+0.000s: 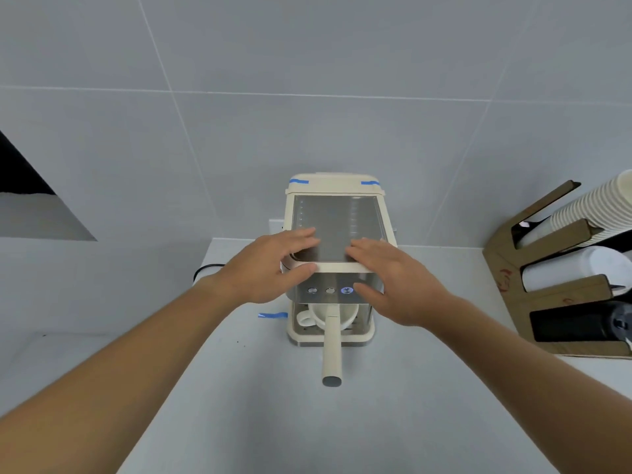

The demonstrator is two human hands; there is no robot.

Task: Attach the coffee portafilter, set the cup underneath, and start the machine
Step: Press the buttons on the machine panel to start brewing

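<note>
Grey counter (239,388): both hands flat, grasping nothing, left hand (270,268) and right hand (393,285) on machine (337,227) (cup (314,314) underneath).

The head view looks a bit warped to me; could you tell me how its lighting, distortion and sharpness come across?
Head view: soft, even lighting with faint shadows; wide-angle bending of the wall tile lines; dull reflections on the coffee machine metal top; one lit blue button; both hands slightly soft.

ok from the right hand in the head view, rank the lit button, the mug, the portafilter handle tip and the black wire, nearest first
From the right hand:
1. Lit button, at the thumb tip on the machine's front.
2. Mug, lower, under the machine's front.
3. Handle tip, nearest the camera.
4. Black wire, far left, past the left hand.
</note>
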